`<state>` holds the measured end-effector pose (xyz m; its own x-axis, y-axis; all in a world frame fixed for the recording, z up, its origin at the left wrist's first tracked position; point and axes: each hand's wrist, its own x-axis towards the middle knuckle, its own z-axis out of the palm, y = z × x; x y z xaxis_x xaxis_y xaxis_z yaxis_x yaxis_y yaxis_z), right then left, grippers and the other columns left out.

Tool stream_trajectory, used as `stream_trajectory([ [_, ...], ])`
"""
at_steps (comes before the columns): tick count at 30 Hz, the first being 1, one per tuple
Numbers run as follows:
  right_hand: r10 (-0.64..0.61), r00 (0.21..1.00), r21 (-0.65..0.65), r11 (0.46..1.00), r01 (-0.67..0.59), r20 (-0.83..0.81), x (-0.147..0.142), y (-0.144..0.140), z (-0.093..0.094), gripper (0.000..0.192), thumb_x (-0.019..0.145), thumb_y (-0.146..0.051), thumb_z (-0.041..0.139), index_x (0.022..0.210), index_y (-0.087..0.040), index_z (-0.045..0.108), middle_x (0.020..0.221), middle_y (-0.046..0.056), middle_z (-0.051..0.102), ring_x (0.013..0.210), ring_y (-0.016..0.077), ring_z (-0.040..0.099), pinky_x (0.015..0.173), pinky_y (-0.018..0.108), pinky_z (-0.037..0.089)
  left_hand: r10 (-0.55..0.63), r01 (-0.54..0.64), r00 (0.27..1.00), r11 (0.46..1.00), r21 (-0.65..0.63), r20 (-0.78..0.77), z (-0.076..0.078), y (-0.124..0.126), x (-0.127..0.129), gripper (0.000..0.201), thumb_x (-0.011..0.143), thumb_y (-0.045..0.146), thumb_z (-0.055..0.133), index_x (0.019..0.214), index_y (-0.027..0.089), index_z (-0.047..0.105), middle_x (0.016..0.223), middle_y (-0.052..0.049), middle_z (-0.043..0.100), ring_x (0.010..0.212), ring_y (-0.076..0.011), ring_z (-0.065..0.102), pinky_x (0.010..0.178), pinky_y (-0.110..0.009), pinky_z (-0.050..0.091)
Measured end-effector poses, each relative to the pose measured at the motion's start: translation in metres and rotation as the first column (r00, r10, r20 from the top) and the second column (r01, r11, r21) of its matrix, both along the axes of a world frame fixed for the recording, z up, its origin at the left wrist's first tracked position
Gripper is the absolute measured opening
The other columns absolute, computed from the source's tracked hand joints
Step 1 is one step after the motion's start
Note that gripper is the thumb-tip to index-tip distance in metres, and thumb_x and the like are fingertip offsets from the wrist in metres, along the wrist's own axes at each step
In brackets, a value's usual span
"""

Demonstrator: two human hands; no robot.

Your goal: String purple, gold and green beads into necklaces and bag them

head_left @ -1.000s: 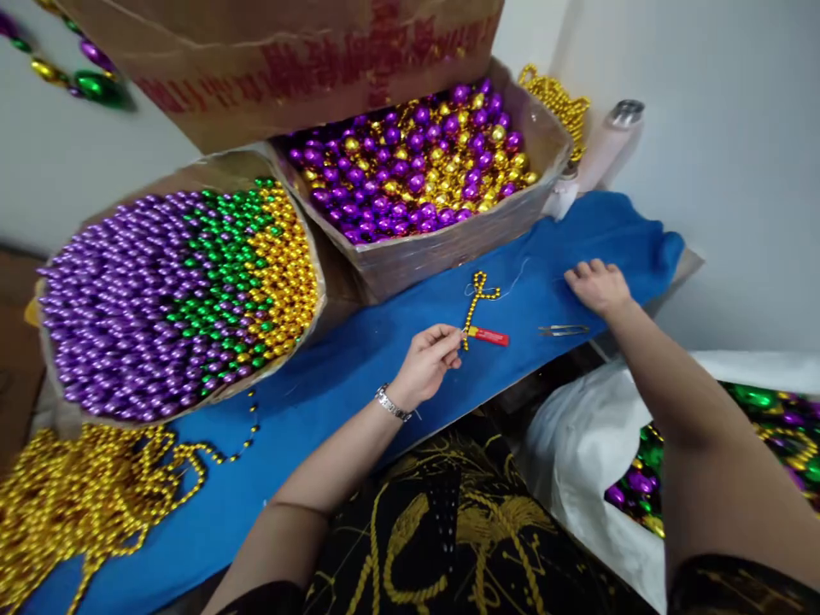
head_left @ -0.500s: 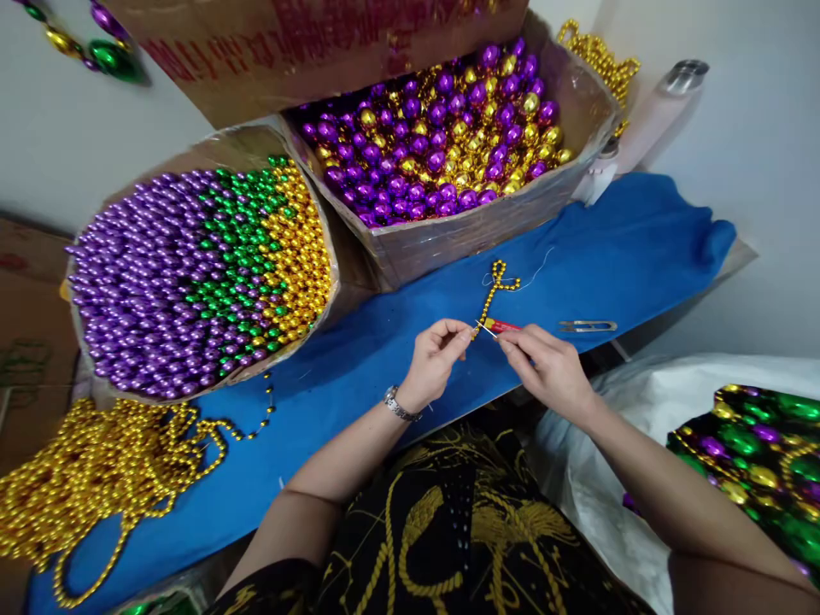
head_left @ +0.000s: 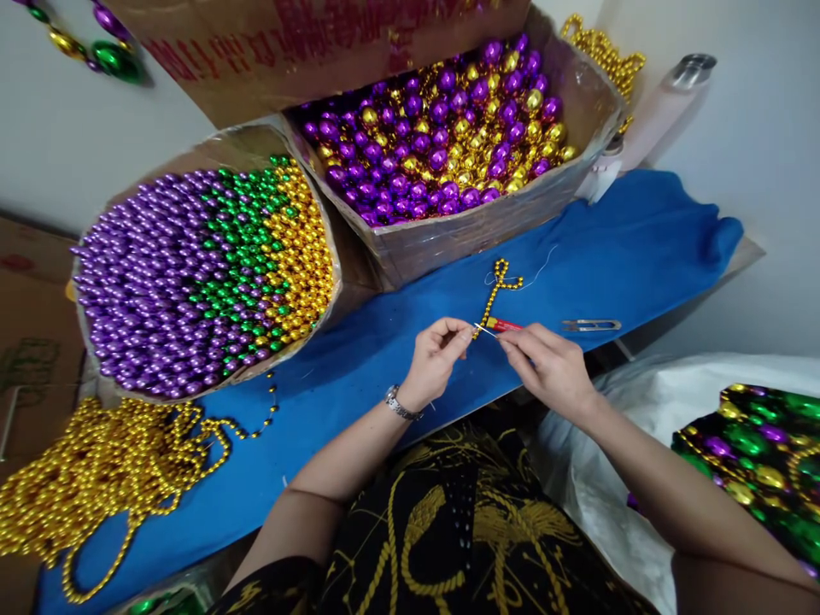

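Centrally, both hands pinch the near end of a short gold bead strand [head_left: 495, 290] over the blue cloth [head_left: 641, 248].
Left hand [head_left: 434, 359] and right hand [head_left: 547, 369] close their fingertips on its thread end, beside a red lighter [head_left: 505, 325] and thread snips [head_left: 590, 325]. Judged risk: a slackened pinch could let beads slide off the thread and scatter toward the open bead boxes [head_left: 448, 239].
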<state>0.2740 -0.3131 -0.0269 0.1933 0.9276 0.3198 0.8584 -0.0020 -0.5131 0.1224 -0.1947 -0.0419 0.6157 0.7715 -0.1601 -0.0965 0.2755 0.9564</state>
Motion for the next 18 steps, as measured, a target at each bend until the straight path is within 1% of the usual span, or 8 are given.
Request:
stream_trajectory([
  [6,-0.001,0.999,0.002,1.000,0.001,0.035,0.0010,0.0005,-0.0024,0.026,0.098,-0.029,0.046,0.107,-0.022,0.070,0.098,0.006,0.072,0.090,0.0171,0.068,0.081,0.030,0.054,-0.003,0.003,1.000,1.000,-0.006,0.022,-0.0007,0.0002,-0.0004,0.024,0.076,0.038,0.075,0.084,0.016,0.067,0.073,0.000,0.063,0.058,-0.0063,0.049,0.054,-0.020,0.041],
  [12,-0.003,0.997,0.064,0.998,-0.002,0.075,-0.0001,0.0014,-0.0044,0.023,0.097,-0.027,0.049,0.103,-0.021,0.070,0.094,0.004,0.073,0.085,0.0132,0.068,0.079,0.024,0.053,0.001,-0.001,0.999,1.000,-0.002,0.032,-0.0029,0.0006,-0.0004,0.025,0.076,0.038,0.075,0.084,0.015,0.067,0.073,0.000,0.063,0.057,-0.0058,0.050,0.054,-0.019,0.041],
  [18,0.008,0.994,0.090,0.996,-0.018,0.108,-0.0022,0.0013,-0.0041,0.021,0.097,-0.025,0.050,0.103,-0.020,0.070,0.092,0.003,0.073,0.083,0.0124,0.068,0.074,0.023,0.052,0.011,-0.010,0.999,1.000,-0.011,0.043,-0.0026,-0.0001,0.0006,0.026,0.075,0.038,0.076,0.083,0.015,0.068,0.070,0.001,0.061,0.056,-0.0055,0.049,0.053,-0.019,0.041],
])
